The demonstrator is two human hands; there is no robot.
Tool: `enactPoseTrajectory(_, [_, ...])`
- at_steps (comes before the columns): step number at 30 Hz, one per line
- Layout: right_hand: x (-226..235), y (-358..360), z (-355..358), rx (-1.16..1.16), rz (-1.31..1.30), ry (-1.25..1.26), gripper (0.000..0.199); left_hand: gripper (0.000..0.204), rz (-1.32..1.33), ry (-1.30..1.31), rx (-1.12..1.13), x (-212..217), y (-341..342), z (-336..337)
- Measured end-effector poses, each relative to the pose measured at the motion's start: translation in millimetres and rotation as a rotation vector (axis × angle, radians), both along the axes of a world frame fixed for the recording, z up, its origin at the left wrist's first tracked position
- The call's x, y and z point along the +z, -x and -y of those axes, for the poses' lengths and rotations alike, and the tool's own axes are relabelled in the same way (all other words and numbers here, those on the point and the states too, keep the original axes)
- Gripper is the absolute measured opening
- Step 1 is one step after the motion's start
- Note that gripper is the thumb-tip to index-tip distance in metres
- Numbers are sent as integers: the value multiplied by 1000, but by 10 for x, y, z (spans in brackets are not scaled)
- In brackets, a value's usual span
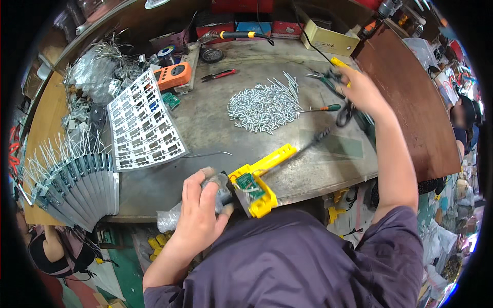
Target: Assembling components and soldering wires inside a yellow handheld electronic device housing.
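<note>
My left hand [197, 208] is closed around the body of a yellow-and-black handheld device [262, 205] near the table's front edge. Its open yellow housing shows a green circuit board [249, 186], and clear plastic wrap [168, 219] hangs by my fingers. A thick black cable [321, 135] runs from the device toward the right. My right hand [363, 92], slightly blurred, reaches to the far right with its fingers closed on a slim yellow tool [337, 62]. A black cord leads up from that tool. Pliers [331, 84] lie just beside these fingers, partly hidden.
A heap of screws [262, 108] covers mid-table, with a green-handled screwdriver [328, 108] to its right. Left are a stencil-like sheet [146, 123], an orange multimeter [174, 76] and fanned grey cables [84, 187]. Behind sit a soldering iron [236, 35] and a cream box [328, 40].
</note>
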State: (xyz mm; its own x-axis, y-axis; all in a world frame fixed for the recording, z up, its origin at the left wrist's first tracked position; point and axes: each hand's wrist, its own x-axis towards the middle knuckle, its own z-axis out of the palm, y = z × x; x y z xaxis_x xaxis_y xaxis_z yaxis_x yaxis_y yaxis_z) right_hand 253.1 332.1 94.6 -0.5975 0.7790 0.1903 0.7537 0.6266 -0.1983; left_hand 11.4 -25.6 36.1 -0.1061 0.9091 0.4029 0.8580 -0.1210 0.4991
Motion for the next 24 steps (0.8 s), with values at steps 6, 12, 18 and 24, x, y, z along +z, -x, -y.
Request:
enactPoseTrajectory(6, [-716,-552,526,-152,-211,185,39,69,-19,349,19,-138,-14,6])
enactPoseTrajectory(12, [-945,-554,601,-141,-191,11,39,70,-124,199,-183,-142,233,-199])
enactPoseTrajectory(18, [-711,-336,585,-2,-364,-111,41,72,-62,326,-58,-184,209,-281])
enactPoseTrajectory(24, [394,1108,197,577,-417,-401,21,71,-39,250,-68,-167,251,-304])
